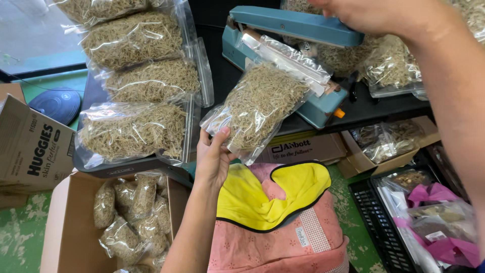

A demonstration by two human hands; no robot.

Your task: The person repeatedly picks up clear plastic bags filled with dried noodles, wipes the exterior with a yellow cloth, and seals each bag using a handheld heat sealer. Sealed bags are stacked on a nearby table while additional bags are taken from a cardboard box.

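Observation:
My left hand [213, 155] holds the bottom corner of a clear plastic bag [260, 103] filled with pale dried strands. The bag's open top lies across the jaw of a teal heat sealer [316, 108] on the dark table. My right hand [376, 15] rests on top of the sealer's raised lid arm [298, 24], fingers curled over it. The bag tilts up to the right, from my left hand to the sealer.
Several filled bags [139, 81] are stacked on the left of the table. A cardboard box [65, 227] below holds more bags. On my lap are a pink apron and a yellow cloth [275, 194]. Right: a black crate [379, 222] and another box [364, 156].

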